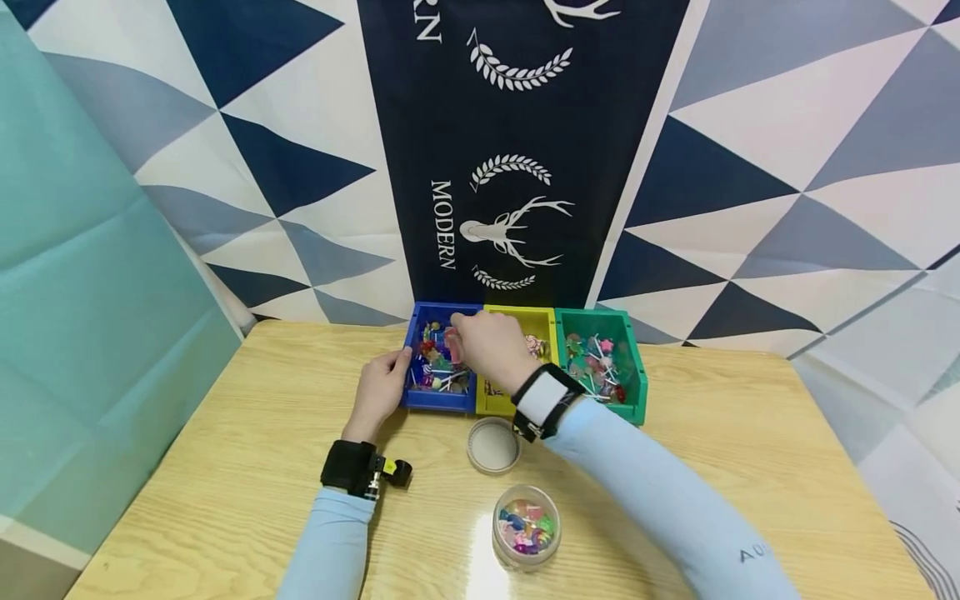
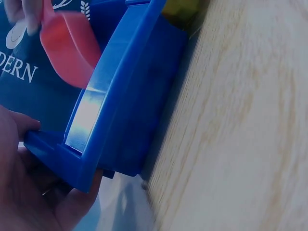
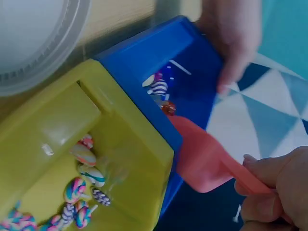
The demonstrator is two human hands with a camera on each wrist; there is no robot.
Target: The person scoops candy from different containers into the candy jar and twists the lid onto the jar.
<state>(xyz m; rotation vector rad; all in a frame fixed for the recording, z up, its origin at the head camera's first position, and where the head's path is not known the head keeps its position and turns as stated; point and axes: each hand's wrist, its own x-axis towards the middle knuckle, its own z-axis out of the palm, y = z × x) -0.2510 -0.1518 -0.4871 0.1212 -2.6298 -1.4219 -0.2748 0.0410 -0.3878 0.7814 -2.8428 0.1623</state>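
My right hand (image 1: 495, 346) pinches the handle of a pink scoop (image 3: 204, 154), whose bowl dips over the edge of the blue bin (image 2: 120, 91). Inside that bin lie small lollipop-like charms (image 1: 435, 367), some with white sticks. With my left hand (image 1: 381, 387) I grip the bin's left wall, thumb at the rim and fingers underneath in the left wrist view. The yellow bin (image 3: 130, 178), holding striped candy-like pieces (image 3: 77, 190), adjoins the blue one and is partly covered by my right hand in the head view.
A green bin (image 1: 637, 375) with more charms stands right of the yellow one. Nearer on the wooden table (image 1: 247, 467) are a round lid (image 1: 493, 446) and a clear round tub (image 1: 527, 527) of colourful pieces. A patterned cloth backdrop (image 1: 517, 108) hangs close behind the bins.
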